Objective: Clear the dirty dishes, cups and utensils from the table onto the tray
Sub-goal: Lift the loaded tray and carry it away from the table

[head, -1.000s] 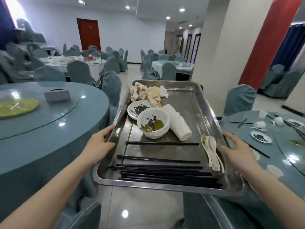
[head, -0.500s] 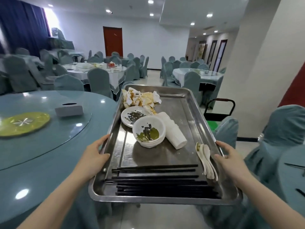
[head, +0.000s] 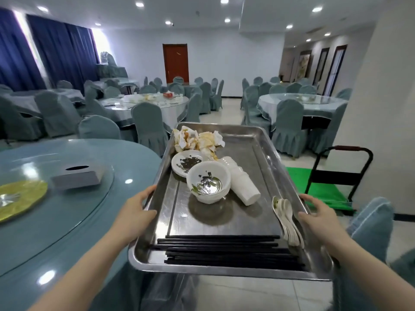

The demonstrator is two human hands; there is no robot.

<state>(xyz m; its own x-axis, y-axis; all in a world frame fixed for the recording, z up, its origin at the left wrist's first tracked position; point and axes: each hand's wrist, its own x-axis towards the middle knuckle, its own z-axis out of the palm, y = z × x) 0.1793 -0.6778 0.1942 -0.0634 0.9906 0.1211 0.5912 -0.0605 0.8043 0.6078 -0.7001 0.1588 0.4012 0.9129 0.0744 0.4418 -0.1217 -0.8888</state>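
Here, a steel tray (head: 265,158) is held by its long rims, the left hand (head: 134,212) and the right hand (head: 318,218) curled round them. On it, stacked bowls (head: 208,182) are flanked by cups (head: 242,180); chopsticks (head: 224,250) are heaped at its near end, spoons (head: 287,221) beside the right hand. A round table (head: 56,221) is seen left of the tray.
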